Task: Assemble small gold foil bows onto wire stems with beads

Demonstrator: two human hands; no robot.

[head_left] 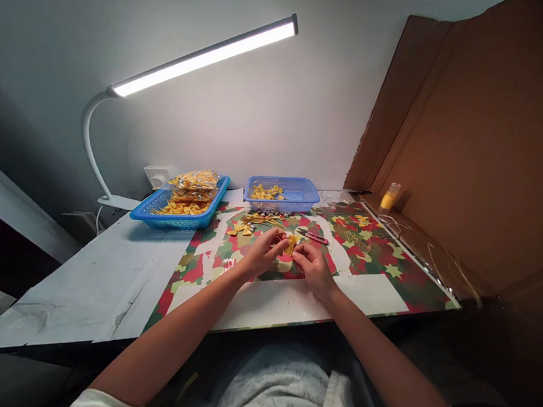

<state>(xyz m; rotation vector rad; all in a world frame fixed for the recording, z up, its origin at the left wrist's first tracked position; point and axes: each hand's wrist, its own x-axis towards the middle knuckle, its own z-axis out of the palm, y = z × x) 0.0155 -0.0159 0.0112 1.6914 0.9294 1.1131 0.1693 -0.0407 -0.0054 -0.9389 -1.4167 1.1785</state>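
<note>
My left hand (264, 250) and my right hand (312, 263) meet over the patterned table mat (379, 260), fingers pinched together on a small yellow ribbon piece (291, 242) held between them. A little past my hands lies a loose pile of yellow pieces and gold wire (254, 222). Small red-handled snips (314, 235) lie on the mat just beyond my right hand.
Two blue baskets stand at the back: a long one (178, 212) with yellow pieces and filled bags, and a smaller one (282, 195) with yellow pieces. A small yellow bottle (389, 197) stands by the cardboard wall (479, 156). A desk lamp (198, 59) arches overhead from the left.
</note>
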